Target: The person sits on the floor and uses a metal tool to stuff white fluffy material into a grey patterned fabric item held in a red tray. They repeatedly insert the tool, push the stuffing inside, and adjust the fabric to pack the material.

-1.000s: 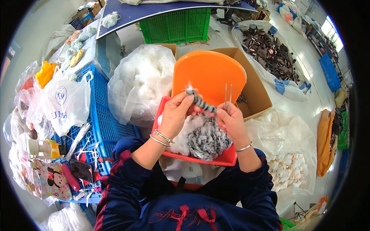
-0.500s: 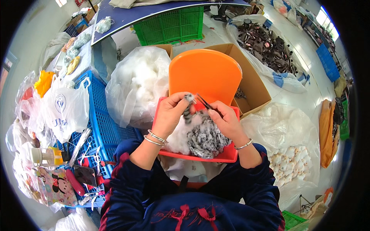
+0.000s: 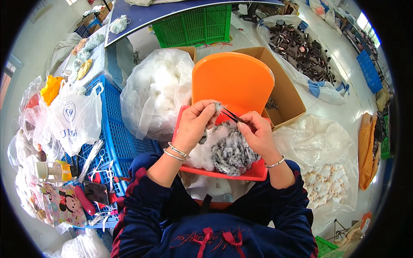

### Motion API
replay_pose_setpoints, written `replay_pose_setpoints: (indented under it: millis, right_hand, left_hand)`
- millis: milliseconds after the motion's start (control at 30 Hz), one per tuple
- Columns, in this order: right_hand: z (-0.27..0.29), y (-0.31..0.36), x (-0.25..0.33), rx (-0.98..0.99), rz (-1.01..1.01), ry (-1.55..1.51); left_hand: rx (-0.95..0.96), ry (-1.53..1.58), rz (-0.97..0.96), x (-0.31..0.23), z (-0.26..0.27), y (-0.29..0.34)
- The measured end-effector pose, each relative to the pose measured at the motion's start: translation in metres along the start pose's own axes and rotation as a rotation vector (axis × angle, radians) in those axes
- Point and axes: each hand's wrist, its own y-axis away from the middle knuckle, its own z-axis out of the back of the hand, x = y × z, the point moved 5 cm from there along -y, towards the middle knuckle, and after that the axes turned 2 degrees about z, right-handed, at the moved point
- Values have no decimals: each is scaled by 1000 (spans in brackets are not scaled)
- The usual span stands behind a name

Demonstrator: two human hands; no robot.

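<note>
My left hand [image 3: 197, 124] pinches a small striped grey-and-white plush piece [image 3: 218, 106] by its fluffy end; most of it is hidden by the fingers. In my right hand [image 3: 259, 134] is a pair of dark tweezers [image 3: 231, 115], its tips at that fluffy end. Both hands are above a red tray [image 3: 257, 174] near my lap. White stuffing [image 3: 200, 157] lies on the tray's left side. Beside it is a heap of black-and-white plush pieces [image 3: 235, 155]. An orange chair back [image 3: 232, 77] rises just beyond the tray.
A clear bag of white stuffing [image 3: 160, 92] stands left of the chair, a cardboard box [image 3: 289, 101] right of it. Blue crates [image 3: 112, 124] at my left carry scissors, a phone and bags. Plastic sacks of brown pieces [image 3: 299, 51] and whitish pieces [image 3: 325, 185] lie at right.
The striped piece, which hung visibly below my left fingers, is now mostly hidden in the hand. The tweezer tips have come to its fluffy end. The whole view has shifted slightly.
</note>
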Motion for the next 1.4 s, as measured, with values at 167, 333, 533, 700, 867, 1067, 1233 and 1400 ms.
replay_pose_setpoints:
  millis: [167, 333, 533, 700, 867, 1067, 1233, 1400]
  right_hand:
    - [0, -1, 2, -15, 61, 100]
    - [0, -1, 4, -63, 129, 160]
    - [0, -2, 13, -54, 141, 247]
    - [0, -1, 12, -44, 124, 275]
    - [-2, -1, 12, -47, 63, 279]
    - [-4, 0, 10, -56, 17, 374]
    - [1, -1, 13, 35, -6, 326]
    - [25, -9, 12, 73, -228, 264]
  left_hand:
    - [-7, -10, -42, -3, -2, 0]
    - [24, -14, -43, -1, -2, 0]
    - [-13, -82, -27, -2, -3, 1]
    - [24, -297, 5, -4, -8, 3]
    - [-4, -471, 95, -6, -7, 2]
    - [-57, -466, -72, 7, 1, -2]
    - [7, -471, -8, -5, -5, 0]
    - [-50, -509, 125, -8, 10, -6]
